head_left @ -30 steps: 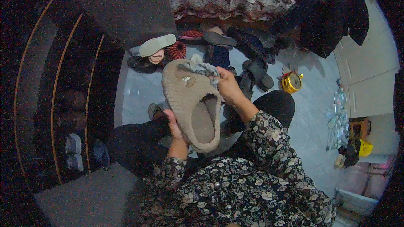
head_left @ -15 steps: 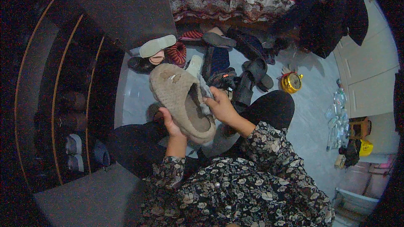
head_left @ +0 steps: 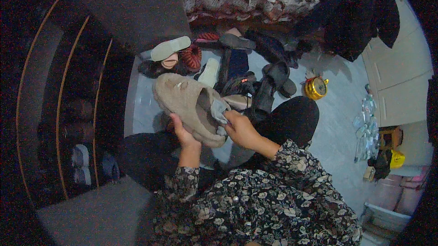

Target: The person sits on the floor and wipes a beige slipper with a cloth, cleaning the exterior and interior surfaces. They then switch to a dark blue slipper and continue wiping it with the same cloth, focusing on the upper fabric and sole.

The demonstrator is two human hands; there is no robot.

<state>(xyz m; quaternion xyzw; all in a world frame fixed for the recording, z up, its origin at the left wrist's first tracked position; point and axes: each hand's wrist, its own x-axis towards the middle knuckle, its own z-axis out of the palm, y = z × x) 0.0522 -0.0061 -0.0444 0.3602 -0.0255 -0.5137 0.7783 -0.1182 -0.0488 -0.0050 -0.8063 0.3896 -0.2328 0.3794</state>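
A beige fuzzy slipper (head_left: 178,98) is held in front of me, its toe pointing up and to the left and its opening turned to the right. My left hand (head_left: 186,137) grips it from the side near the sole, thumb showing and the other fingers hidden beneath. In my right hand (head_left: 244,129) a grey-blue cloth (head_left: 219,109) is pinched, pressed against the slipper's open edge. Just beyond the slipper lie a white-soled shoe (head_left: 209,72) and a dark shoe with an orange mark (head_left: 238,84).
More footwear covers the floor ahead, including black sandals (head_left: 269,86) and a red striped slipper (head_left: 191,56). At left stands a dark shoe cabinet (head_left: 64,109). A yellow round container (head_left: 315,88) and plastic bottles (head_left: 366,123) are at right. A flowered bedcover (head_left: 251,0) hangs behind.
The slipper has shifted slightly left and tilted, its toe lower. My right hand has moved a little down and right with the cloth, which now shows more at the opening.
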